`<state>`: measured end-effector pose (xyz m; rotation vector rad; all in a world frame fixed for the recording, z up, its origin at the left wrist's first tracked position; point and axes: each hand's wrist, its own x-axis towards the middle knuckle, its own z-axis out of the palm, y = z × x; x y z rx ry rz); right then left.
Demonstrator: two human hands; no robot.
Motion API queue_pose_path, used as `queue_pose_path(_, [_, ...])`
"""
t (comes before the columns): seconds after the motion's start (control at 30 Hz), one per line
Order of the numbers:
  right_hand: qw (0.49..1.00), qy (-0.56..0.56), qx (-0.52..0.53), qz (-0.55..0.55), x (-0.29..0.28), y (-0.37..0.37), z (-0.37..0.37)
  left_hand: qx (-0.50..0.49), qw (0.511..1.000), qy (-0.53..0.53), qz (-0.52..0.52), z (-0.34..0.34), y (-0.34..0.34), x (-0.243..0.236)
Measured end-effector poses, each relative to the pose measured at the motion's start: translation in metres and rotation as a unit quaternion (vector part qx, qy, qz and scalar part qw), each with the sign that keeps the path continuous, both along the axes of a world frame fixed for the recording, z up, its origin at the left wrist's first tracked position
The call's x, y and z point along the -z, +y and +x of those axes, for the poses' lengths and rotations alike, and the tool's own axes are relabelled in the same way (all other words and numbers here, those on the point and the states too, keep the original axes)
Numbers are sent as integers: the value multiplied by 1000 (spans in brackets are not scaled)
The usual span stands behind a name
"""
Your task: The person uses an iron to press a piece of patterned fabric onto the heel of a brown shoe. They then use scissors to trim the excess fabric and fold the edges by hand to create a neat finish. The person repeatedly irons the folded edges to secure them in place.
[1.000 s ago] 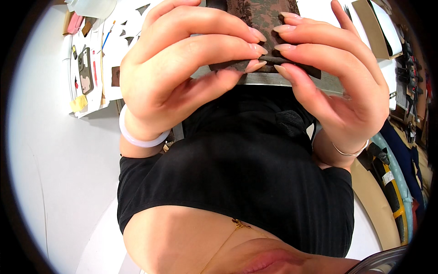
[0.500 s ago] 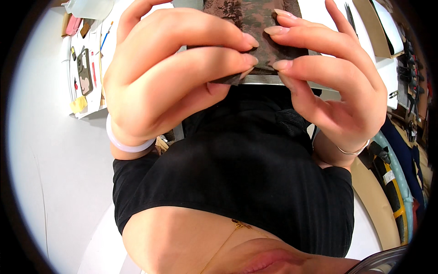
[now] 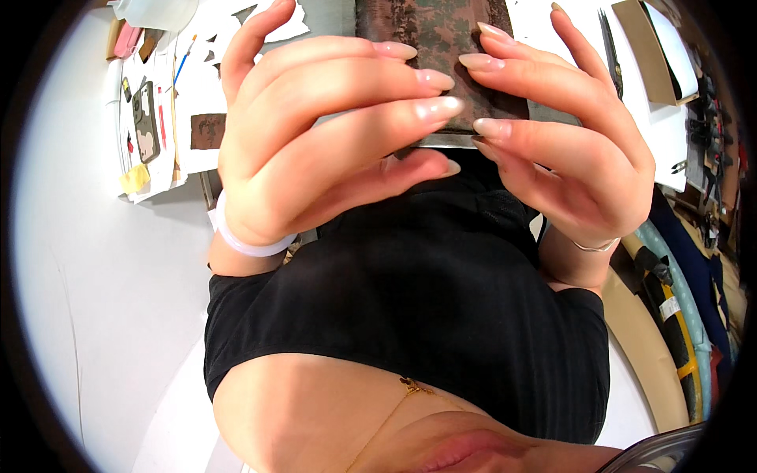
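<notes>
A sheet with a mottled brown and grey-green pattern lies on a grey board at the table's near edge. Above its lower left part is my left hand, fingers stretched out and thumb apart from them, with nothing seen between. My right hand hovers over the sheet's lower right corner. Its thumb tip sits close under the index fingertip, as in a pinch, while the other fingers stay stretched. Whatever that pinch holds, if anything, is hidden. Both hands cover parts of the sheet.
On the left are a small brown patterned square, a phone, a thin blue brush, a yellow scrap and a translucent container. To the right lie a dark slender tool and a cardboard box.
My left hand has opened, its thumb dropping away from the fingers, and the dark piece at its fingertips no longer shows there. It has shifted slightly right, uncovering the small brown square.
</notes>
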<state>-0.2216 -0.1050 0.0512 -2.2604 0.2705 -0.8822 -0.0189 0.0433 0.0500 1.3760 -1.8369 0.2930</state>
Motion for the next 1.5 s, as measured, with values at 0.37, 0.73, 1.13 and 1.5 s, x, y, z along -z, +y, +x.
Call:
queue_pose_path(0.37, [995,-9,-66,-77,-19,-28,14,18,999,33,-37,7,-3,16])
queue_pose_path(0.73, [889,95,-196,-402,-72,-63,71,4,997,46,-55,1,2,25])
queue_pose_path(1.13, [864,165,-268,-393,-95,-56,89,-40,987,104,-113,15,15,46])
queue_pose_path(1.5, [929,211,-143,-268,-80,-57,58,59,944,323,-23,30,-8,41])
